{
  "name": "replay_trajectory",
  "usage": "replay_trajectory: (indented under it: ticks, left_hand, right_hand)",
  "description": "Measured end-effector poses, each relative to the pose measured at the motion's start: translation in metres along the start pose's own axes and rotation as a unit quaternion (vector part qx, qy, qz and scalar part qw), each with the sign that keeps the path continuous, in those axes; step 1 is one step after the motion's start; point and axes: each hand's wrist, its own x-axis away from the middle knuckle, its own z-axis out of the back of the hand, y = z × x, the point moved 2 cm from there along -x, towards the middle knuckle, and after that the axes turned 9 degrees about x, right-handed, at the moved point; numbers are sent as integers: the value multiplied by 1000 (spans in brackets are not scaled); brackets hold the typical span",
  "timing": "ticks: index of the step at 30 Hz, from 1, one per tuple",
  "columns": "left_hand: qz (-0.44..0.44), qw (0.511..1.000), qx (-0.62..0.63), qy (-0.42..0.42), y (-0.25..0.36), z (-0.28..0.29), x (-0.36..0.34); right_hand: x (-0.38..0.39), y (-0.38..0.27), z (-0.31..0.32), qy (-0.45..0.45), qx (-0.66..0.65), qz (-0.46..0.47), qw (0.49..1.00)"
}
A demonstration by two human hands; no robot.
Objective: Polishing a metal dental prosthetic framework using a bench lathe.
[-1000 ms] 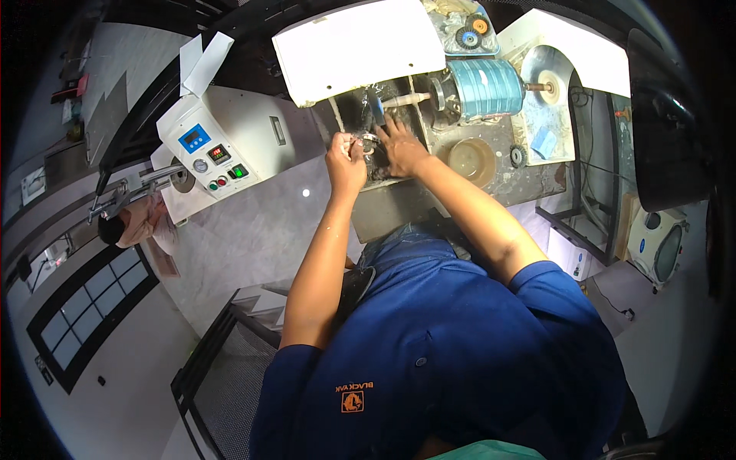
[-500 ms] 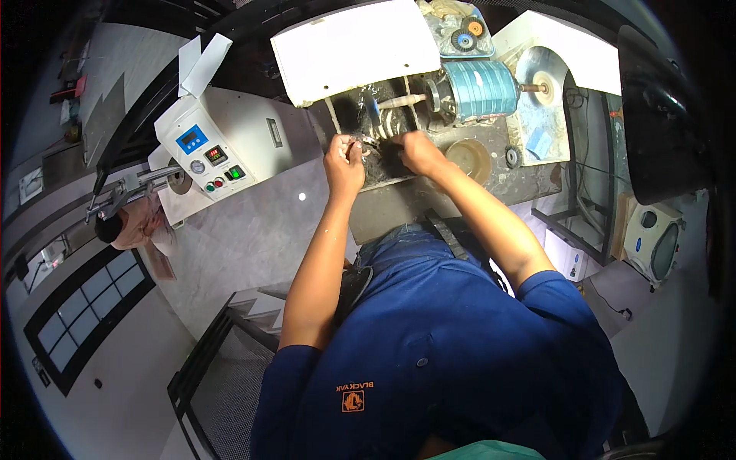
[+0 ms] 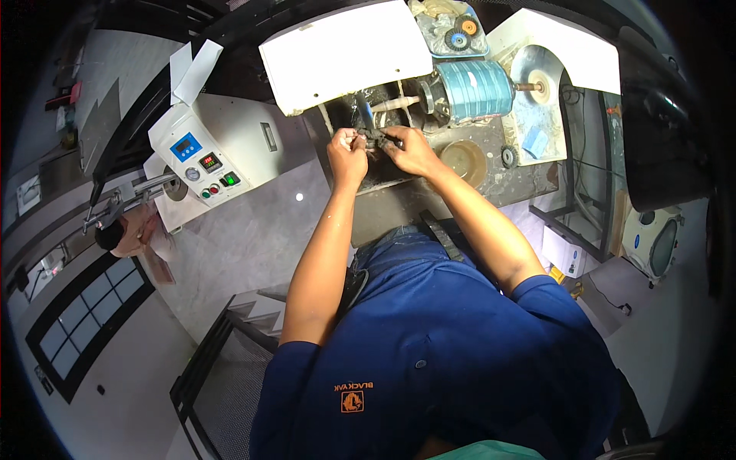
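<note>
Both hands meet in front of the bench polishing motor (image 3: 474,93), which is wrapped in light blue plastic. A tapered spindle (image 3: 395,103) sticks out from its left side toward a thin bluish wheel (image 3: 364,113). My left hand (image 3: 349,159) is closed, with thumb and fingertips pinching at a small dark, irregular piece (image 3: 372,139). From the other side my right hand (image 3: 412,152) closes on the same area, its fingers curled around something dark. The fingers partly cover the piece, and its kind is too small to tell. Both hands are just below the wheel.
A white hood (image 3: 345,57) overhangs the wheel. Right of my right hand stands a round bowl (image 3: 464,163); a small brush wheel (image 3: 508,157) lies beyond it. A tray (image 3: 460,50) holds more wheels. A white machine (image 3: 192,157) with buttons is at left; a person (image 3: 136,234) is further off.
My right hand has moved in toward my left, and its fingers are now at the dark piece. The bench and motor appear shifted slightly left in view.
</note>
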Motion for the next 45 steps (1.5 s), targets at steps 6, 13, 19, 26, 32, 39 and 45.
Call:
replay_trajectory:
  ticks: [6,13,19,26,32,39,45]
  left_hand:
    - [62,997,-9,34,7,-6,-11]
    - [95,995,8,21,-1,0,-21]
    - [11,1000,-10,-4,-9,9,-20]
    - [28,999,-21,-12,5,7,-22]
    - [38,998,-38,-26,4,5,-27]
    - [90,988,128,-1,-9,6,16]
    - [43,998,5,40,-16,-2,37]
  right_hand:
    - [-15,-1,-4,29,34,2,999]
    - [-17,-19,0,-18,74,-34,997]
    - [-9,-17,-7,51,52,48,996]
    - [-11,-12,-14,19,89,12,996]
    - [-17,-12,-14,21,80,-4,997]
    - [9,-11,-6,-2,47,-83,995]
    - [16,-13,-9,18,68,-20,997]
